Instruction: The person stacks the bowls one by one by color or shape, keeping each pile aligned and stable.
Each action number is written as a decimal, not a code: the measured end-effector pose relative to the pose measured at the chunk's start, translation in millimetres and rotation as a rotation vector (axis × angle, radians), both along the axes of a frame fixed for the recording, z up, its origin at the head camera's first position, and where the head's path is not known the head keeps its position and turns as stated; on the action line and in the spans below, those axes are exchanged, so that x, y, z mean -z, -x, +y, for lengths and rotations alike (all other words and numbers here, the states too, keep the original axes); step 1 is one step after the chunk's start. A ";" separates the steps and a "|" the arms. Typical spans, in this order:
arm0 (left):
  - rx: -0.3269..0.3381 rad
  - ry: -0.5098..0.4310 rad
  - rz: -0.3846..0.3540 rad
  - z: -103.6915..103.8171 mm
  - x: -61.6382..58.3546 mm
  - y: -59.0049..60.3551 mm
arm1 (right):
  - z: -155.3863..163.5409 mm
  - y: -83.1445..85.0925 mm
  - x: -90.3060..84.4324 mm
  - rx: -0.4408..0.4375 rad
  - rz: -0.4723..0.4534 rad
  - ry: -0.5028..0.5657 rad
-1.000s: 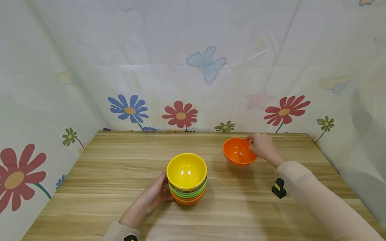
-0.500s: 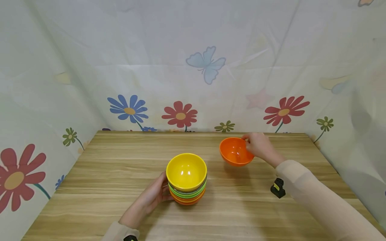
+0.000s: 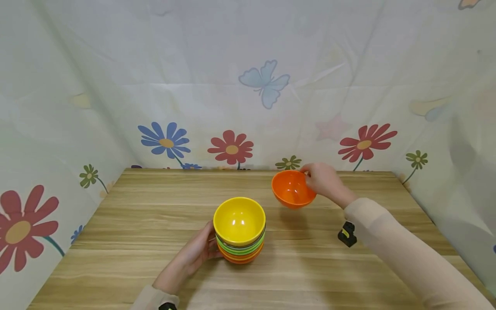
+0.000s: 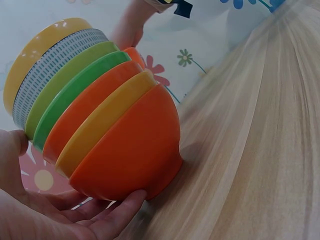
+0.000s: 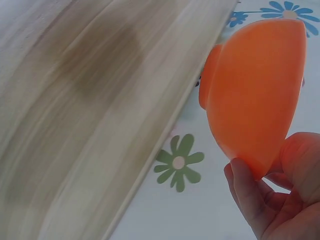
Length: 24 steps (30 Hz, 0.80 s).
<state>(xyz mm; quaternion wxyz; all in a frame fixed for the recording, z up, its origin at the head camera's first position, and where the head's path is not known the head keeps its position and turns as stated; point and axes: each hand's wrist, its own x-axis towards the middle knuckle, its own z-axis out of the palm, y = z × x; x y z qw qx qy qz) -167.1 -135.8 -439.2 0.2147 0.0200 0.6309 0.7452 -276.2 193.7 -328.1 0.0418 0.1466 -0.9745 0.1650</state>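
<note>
A stack of bowls (image 3: 240, 249) stands on the table, topped by a yellow bowl (image 3: 239, 221). Below it in the left wrist view come a patterned bowl (image 4: 55, 70), two green ones, then orange and yellow ones, with an orange bowl (image 4: 132, 145) at the bottom. My left hand (image 3: 197, 249) cups the stack's left side, its thumb near the upper rims and its fingers at the bottom bowl. To the right, my right hand (image 3: 324, 181) pinches the rim of a separate orange bowl (image 3: 290, 191), which is raised over the table, slightly tilted. Its outside (image 5: 255, 90) faces the right wrist camera.
The wood-grain table (image 3: 155, 206) reaches back to a pale curtain (image 3: 193, 86) printed with flowers and a butterfly. More of the curtain hangs along both sides. A black device (image 3: 347, 234) sits at the right wrist.
My right hand has carried the orange bowl left and, most recently, a little upward, nearer the stack. The left hand and the stack have stayed in place.
</note>
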 end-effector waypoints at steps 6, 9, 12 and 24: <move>-0.003 -0.003 -0.001 0.1 0.3 -0.3 | -7.0 0.2 -5.2 -0.029 0.039 -0.002; -0.007 -0.005 -0.002 0.3 0.2 -0.1 | -8.7 0.6 -6.7 -0.038 0.051 0.001; -0.009 -0.004 -0.004 0.9 -0.1 0.0 | -11.0 0.5 -10.0 -0.050 0.062 -0.007; -0.012 0.000 -0.007 2.0 -0.3 0.1 | -31.9 -0.4 -28.9 -0.082 0.090 -0.030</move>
